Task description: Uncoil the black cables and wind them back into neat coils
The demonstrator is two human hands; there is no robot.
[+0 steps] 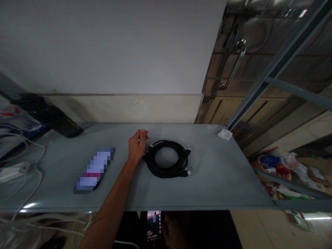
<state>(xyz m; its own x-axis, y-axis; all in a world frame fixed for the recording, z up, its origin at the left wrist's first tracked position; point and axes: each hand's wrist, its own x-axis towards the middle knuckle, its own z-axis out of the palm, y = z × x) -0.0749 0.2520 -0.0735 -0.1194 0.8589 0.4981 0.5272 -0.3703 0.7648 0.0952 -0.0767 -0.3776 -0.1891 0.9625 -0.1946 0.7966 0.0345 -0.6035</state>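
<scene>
My left hand rests on the grey table with its fingers curled closed, just left of a coiled black cable. A pale speck shows between its fingers, too small to name. The cable lies in a round coil; its plugs with light tips stick out on the right side, and another connector is near my wrist. Below the table edge, in dark shadow, my right hand is beside a lit phone. Its fingers are too dim to tell whether they grip the phone.
Another phone, its screen blurred out, lies on the table left of my forearm. White cords and a white adapter are at far left, near a black object. Crumpled paper sits by the metal frame at right.
</scene>
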